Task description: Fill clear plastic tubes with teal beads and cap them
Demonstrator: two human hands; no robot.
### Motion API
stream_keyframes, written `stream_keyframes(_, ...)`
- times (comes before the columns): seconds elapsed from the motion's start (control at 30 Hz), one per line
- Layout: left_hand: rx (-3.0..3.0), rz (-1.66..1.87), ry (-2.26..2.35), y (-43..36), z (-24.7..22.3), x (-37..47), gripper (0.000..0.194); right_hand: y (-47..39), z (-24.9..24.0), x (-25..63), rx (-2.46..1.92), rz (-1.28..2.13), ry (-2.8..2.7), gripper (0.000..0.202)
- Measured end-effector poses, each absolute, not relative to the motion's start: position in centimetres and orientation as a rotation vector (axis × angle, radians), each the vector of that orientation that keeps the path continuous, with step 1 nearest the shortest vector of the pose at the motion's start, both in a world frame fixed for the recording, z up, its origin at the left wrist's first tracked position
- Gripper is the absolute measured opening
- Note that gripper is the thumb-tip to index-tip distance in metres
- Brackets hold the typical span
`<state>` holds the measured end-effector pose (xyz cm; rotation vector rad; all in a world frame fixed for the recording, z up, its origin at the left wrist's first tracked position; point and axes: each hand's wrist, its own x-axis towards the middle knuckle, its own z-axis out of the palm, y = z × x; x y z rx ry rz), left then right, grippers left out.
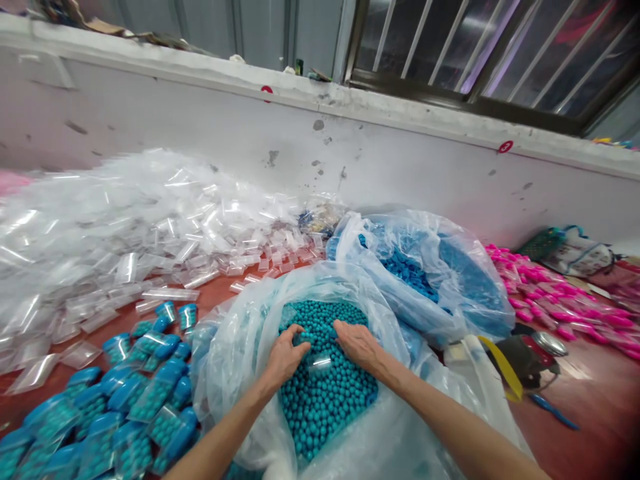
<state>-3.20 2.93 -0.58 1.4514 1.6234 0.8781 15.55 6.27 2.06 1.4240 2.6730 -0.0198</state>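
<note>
A clear plastic bag (240, 347) stands open in front of me, full of small round teal beads (320, 413). My left hand (286, 357) is at the left side of the beads, thumb and fingers apart, with nothing held that I can see. Opposite it, my right hand (359, 345) reaches in with fingers stretched out, their tips touching the beads. Between the hands a small clear plastic tube (321, 363) lies on top of the beads.
Filled bead containers with blue caps (155, 390) lie at left, below a heap of clear tubes (165, 220). Behind is a bag of blue caps (407, 270). Pink-capped pieces (560, 293), a dark device (533, 357) and a blue tool (555, 411) lie at right.
</note>
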Motion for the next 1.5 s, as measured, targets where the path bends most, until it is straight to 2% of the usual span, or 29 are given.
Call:
stream_keyframes(0.23, 1.478, 0.799, 1.614, 3.1, -0.9, -3.0, 0.034, 5.9, 3.2, 13.2, 1.566, -0.683, 2.818, 0.019)
stream_keyframes(0.33, 1.581, 0.7, 1.636, 2.7, -1.3, -2.8, 0.047, 5.9, 2.4, 13.0, 1.536, -0.724, 2.697, 0.025)
stream_keyframes(0.43, 1.663, 0.64, 1.692, 2.2, -1.6, -2.6, 0.056, 5.7, 1.5, 13.4, 1.565, -0.732, 2.634, 0.022)
stream_keyframes(0.7, 1.696, 0.426, 1.676, 2.3, -2.1, -2.4, 0.026, 5.7, 1.2, 13.4, 1.628, -1.17, 2.459, 0.017)
stream_keyframes(0.8, 1.649, 0.435, 1.617, 2.9, -2.4, -2.6, 0.013, 5.7, 1.3, 13.9, 1.585, -1.21, 2.479, 0.015)
stream_keyframes(0.97, 1.55, 0.551, 1.478, 3.1, -2.5, -3.3, 0.004, 5.8, 1.5, 15.4, 1.608, -1.458, 2.239, 0.01)
stream_keyframes(1.07, 1.49, 0.629, 1.387, 2.9, -2.1, -3.4, 0.006, 5.7, 1.7, 15.1, 1.83, -1.535, 2.223, 0.012)
stream_keyframes(1.17, 1.371, 0.693, 1.251, 2.4, -1.2, -3.0, 0.009, 5.4, 2.0, 13.7, 1.933, -1.774, 2.201, 0.013)
stream_keyframes(1.33, 1.049, 0.861, 1.081, 1.0, 0.2, -2.0, 0.03, 4.7, 3.0, 12.5, 1.751, -1.964, 2.298, 0.012)
stream_keyframes(1.5, 1.007, 0.839, 1.098, -0.1, 0.5, -1.8, 0.028, 3.7, 3.3, 13.2, 1.616, -1.914, 2.417, 0.006)
